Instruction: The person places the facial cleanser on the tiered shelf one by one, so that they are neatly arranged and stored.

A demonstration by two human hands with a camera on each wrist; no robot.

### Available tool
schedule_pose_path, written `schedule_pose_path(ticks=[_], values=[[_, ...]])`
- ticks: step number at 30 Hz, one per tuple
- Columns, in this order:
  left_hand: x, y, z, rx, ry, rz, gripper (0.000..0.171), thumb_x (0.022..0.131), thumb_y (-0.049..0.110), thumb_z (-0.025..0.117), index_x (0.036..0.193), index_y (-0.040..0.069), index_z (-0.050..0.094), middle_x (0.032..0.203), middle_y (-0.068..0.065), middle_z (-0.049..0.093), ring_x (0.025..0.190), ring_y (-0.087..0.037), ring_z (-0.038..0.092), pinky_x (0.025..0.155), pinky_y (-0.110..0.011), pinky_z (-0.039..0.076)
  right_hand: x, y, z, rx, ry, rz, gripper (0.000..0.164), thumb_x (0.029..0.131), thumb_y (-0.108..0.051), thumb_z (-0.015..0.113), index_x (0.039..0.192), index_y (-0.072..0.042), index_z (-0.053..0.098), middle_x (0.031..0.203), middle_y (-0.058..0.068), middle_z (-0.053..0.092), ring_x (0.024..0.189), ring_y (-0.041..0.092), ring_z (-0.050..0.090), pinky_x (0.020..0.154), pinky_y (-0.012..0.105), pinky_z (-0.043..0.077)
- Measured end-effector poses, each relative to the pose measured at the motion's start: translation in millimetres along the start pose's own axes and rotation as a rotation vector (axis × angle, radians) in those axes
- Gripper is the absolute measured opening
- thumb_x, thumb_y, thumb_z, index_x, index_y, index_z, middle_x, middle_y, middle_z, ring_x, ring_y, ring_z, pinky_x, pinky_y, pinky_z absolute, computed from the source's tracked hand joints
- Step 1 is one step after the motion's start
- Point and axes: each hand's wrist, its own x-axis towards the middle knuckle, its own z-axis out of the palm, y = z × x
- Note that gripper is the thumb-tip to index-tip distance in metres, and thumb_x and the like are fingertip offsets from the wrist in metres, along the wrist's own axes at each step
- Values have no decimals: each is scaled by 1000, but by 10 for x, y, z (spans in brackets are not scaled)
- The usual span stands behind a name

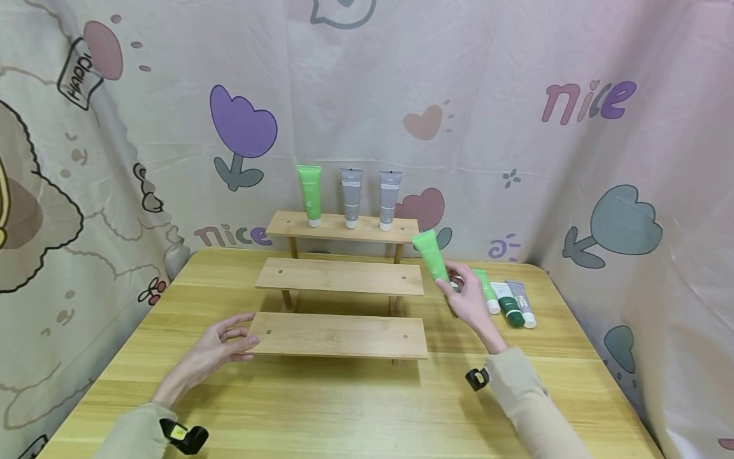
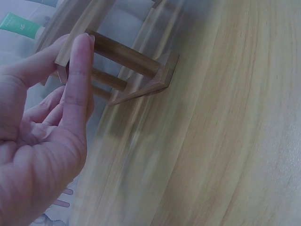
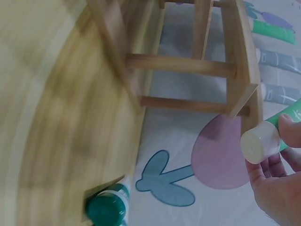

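Observation:
A three-tier wooden display stand [image 1: 338, 335] sits on the table. My left hand [image 1: 215, 344] grips the left end of its lowest shelf, thumb and fingers around the board edge in the left wrist view. At the stand's right side, my right hand [image 1: 469, 298] pinches a light green squeeze tube [image 1: 430, 252] near its white cap [image 3: 260, 142], the flat end tilted up and left. On the top shelf a green tube [image 1: 311, 191] and two grey tubes [image 1: 352, 194] stand upright on their caps in a row.
Right of the stand, behind my right hand, lie a green tube [image 1: 485, 290], a white tube with a dark green cap [image 1: 509, 306] and a grey tube [image 1: 522, 303]. A patterned cloth [image 1: 344, 95] hangs behind the table [image 1: 287, 408].

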Motion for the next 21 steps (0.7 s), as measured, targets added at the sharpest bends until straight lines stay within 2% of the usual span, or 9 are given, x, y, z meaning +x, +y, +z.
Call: schedule_pose_path(ticks=[5, 11, 13, 21], values=[[1, -5, -4, -3, -2, 1, 78, 98, 9, 64, 155, -11, 13, 113, -8, 55, 98, -13, 68, 92, -38, 64, 53, -85, 55, 11, -3, -57, 40, 88, 11, 68, 127, 15, 58, 116, 28, 58, 104, 21, 57, 101, 13, 54], [-1, 1, -4, 2, -7, 8, 79, 98, 9, 64, 155, -12, 13, 113, -8, 55, 98, -13, 68, 92, -39, 64, 123, -193, 134, 27, -32, -72, 40, 89, 9, 68, 127, 16, 57, 118, 30, 57, 110, 36, 59, 109, 38, 55], [0, 4, -1, -4, -5, 5, 79, 98, 8, 64, 155, -12, 13, 112, -8, 55, 97, -13, 68, 92, -39, 64, 153, -228, 158, 38, -44, -71, 41, 89, 9, 68, 127, 16, 56, 118, 29, 57, 111, 38, 58, 110, 42, 54], [7, 11, 5, -19, -8, 0, 79, 98, 8, 64, 154, -13, 13, 109, -5, 57, 96, -12, 68, 91, -38, 65, 232, -417, 224, 49, -90, -74, 40, 89, 8, 68, 127, 13, 57, 119, 26, 56, 112, 34, 58, 107, 36, 56]])
